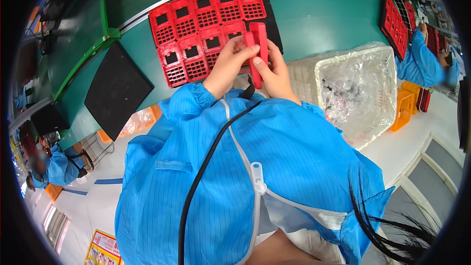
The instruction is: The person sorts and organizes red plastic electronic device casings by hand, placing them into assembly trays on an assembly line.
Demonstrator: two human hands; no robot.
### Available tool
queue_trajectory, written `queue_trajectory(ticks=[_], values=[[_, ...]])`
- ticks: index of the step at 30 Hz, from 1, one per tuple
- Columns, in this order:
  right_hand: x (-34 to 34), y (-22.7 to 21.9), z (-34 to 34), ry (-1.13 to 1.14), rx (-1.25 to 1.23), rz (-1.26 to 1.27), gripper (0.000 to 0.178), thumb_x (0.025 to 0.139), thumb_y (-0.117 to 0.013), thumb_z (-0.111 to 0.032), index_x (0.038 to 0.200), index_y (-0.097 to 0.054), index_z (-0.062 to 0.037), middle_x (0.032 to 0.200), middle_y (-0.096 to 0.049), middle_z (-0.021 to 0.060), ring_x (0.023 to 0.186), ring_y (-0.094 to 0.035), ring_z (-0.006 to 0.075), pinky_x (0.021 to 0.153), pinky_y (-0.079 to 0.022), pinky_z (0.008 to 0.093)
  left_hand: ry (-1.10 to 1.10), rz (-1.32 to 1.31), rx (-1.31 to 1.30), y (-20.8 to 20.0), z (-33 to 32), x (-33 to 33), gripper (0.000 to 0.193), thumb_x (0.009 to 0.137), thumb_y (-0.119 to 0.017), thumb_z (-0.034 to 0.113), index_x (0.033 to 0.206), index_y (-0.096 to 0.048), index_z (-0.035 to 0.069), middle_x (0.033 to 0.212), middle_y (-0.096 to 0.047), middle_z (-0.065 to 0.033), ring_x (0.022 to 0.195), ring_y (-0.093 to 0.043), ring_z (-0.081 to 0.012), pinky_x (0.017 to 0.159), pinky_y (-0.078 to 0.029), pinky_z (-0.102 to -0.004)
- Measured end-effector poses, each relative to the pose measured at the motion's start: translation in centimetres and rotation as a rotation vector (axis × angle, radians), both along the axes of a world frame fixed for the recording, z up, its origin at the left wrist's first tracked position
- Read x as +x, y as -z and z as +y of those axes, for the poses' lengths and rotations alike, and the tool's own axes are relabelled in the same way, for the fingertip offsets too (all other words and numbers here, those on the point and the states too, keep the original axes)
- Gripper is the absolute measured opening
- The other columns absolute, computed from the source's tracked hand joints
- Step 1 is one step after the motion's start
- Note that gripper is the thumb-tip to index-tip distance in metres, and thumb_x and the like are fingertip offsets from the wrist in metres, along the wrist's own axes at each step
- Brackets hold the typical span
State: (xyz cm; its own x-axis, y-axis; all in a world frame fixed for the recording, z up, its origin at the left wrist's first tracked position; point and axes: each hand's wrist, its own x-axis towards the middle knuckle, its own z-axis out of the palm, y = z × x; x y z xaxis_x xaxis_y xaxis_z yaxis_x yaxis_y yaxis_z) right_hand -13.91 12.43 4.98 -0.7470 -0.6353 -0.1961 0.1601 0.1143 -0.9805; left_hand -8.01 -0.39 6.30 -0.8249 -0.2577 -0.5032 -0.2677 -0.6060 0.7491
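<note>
In front of my chest both hands are closed on red plastic pieces seen edge-on, side by side. Pinched between the thumb and fingers of my left hand [226,67] is one slim red plastic shell [255,74]. My right hand [278,79] grips a second red plastic shell [262,37], close against the first. Whether the two are joined I cannot tell. Just beyond my hands lie two rows of red plastic housings [203,12], each with a rectangular window and a grid of button holes. They rest on a black mat [271,7], and my hands cover part of the near row.
Another black mat [117,88] lies to the left on the green workbench [314,14]. At my right stands a white plastic basket [321,76] lined with clear film, small bits inside. Co-workers in blue sit at both sides; more red housings [395,27] lie far right.
</note>
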Motion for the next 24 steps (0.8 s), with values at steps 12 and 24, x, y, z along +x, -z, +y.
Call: queue_trajectory(ticks=[12,24], values=[[-7.7,7.0,1.8,-0.013,0.245,-0.107,0.038,0.090,-0.054,-0.006,0.125,-0.043,0.0020,0.103,-0.063,0.0122,0.089,-0.063,0.0190,0.078,-0.051,0.0293,-0.557,0.000,0.179,0.2,-4.3,6.8,0.054,0.095,-0.034,0.044,0.130,-0.042,0.005,0.121,-0.057,-0.0151,0.103,-0.060,-0.0280,0.078,-0.053,-0.0415],[-11.8,10.0,0.5,0.298,0.282,0.039,0.050,0.091,-0.053,-0.038,0.123,-0.053,0.0006,0.115,-0.059,0.0136,0.109,-0.053,0.0231,0.096,-0.038,0.0370,-0.808,0.077,0.197,6.0,-15.9,17.8,0.050,0.094,-0.042,0.034,0.140,-0.034,0.016,0.144,-0.037,-0.0097,0.136,-0.028,-0.0292,0.111,-0.010,-0.0494]])
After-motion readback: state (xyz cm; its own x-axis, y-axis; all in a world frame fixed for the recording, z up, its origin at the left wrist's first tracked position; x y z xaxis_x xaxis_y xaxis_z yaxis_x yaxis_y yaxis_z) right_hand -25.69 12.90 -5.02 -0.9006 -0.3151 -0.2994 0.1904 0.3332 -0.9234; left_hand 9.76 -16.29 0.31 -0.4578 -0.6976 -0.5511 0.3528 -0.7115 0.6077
